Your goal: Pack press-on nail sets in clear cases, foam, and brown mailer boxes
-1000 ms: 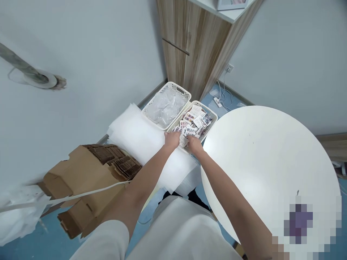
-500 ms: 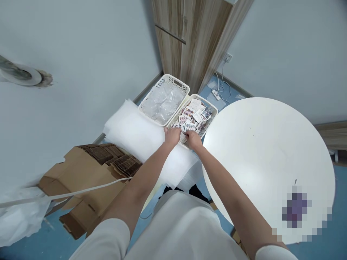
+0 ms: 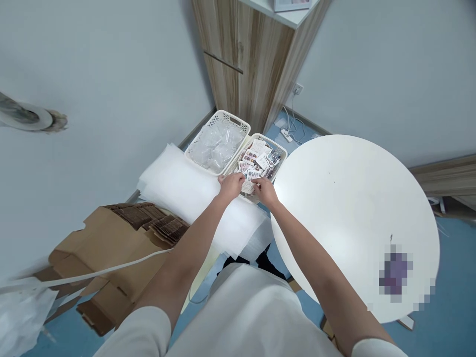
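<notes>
My left hand (image 3: pixel 231 186) is at the near left corner of a white plastic basket (image 3: pixel 280 171), its fingers closed in a pinch. Opposite it, my right hand (image 3: pixel 265 191) has its thumb and fingers drawn together over the near side of the same basket. A pale piece shows between the two hands; whether it is a card or the basket wall I cannot tell. Inside the basket lie several small packs (image 3: pixel 250 157) with rows of dark and coloured pieces, mixed with printed white cards (image 3: pixel 262 161). What the fingertips grip is too small to make out.
Left of it, a second white basket (image 3: pixel 190 156) holds clear plastic bags (image 3: pixel 219 141). White foam sheets (image 3: pixel 174 186) lie beneath and in front. Flattened brown cartons (image 3: pixel 104 238) stand at left. A round white table (image 3: pixel 353 208) is at right, a wood-grain cabinet (image 3: pixel 256 59) behind.
The whole view has shifted a little with my head, so more of the cabinet top shows. Both hands stay at the near side of the basket; my right hand has lifted slightly.
</notes>
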### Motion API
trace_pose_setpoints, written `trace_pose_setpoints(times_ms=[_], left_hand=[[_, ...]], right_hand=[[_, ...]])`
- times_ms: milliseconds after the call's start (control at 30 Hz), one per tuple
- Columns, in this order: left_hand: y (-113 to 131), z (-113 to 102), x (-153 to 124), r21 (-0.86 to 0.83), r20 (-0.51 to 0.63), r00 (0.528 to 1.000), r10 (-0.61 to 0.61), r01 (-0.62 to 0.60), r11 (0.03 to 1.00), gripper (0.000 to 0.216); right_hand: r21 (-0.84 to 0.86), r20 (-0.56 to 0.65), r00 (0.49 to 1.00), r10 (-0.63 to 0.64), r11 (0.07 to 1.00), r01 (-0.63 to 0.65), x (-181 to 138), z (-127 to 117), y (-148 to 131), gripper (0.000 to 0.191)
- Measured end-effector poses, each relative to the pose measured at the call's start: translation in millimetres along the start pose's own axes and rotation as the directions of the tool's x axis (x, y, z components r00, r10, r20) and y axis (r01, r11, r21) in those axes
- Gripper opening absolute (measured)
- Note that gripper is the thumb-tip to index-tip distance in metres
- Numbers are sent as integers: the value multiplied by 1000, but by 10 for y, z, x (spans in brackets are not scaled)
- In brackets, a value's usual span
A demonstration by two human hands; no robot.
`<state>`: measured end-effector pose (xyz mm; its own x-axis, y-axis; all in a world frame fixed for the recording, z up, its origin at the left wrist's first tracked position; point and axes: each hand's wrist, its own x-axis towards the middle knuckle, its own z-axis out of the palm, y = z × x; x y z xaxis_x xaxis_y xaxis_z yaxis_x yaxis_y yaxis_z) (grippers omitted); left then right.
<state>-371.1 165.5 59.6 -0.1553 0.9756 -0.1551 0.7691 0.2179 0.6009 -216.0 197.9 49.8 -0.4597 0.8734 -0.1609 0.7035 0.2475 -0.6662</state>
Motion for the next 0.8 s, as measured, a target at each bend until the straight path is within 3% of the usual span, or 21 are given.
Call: trace_pose_setpoints(times_ms=[167, 333, 500, 600, 800], left_hand=[[120, -67, -79, -141, 54, 998, -12, 20, 990, 13], [298, 28, -222, -374, 120, 992, 22, 24, 927, 14], [654, 235, -490, -657, 174, 981, 87, 50, 752, 13], [944, 383, -721, -743, 216, 969, 121, 83, 664, 16], [1514, 812, -1246, -754, 275, 955, 110, 144, 641, 16]], right_hand=[[132, -79, 996, 47, 991, -36, -226, -171, 0, 28], [333, -127, 979, 160, 937, -110, -591, -378, 65, 31], [506, -113, 973, 203, 854, -120, -1211, -665, 230, 44], [594, -121, 965, 231, 796, -116, -1657, -794, 384, 54], [794, -195, 899, 391, 601, -89, -2440, -966, 742, 46]])
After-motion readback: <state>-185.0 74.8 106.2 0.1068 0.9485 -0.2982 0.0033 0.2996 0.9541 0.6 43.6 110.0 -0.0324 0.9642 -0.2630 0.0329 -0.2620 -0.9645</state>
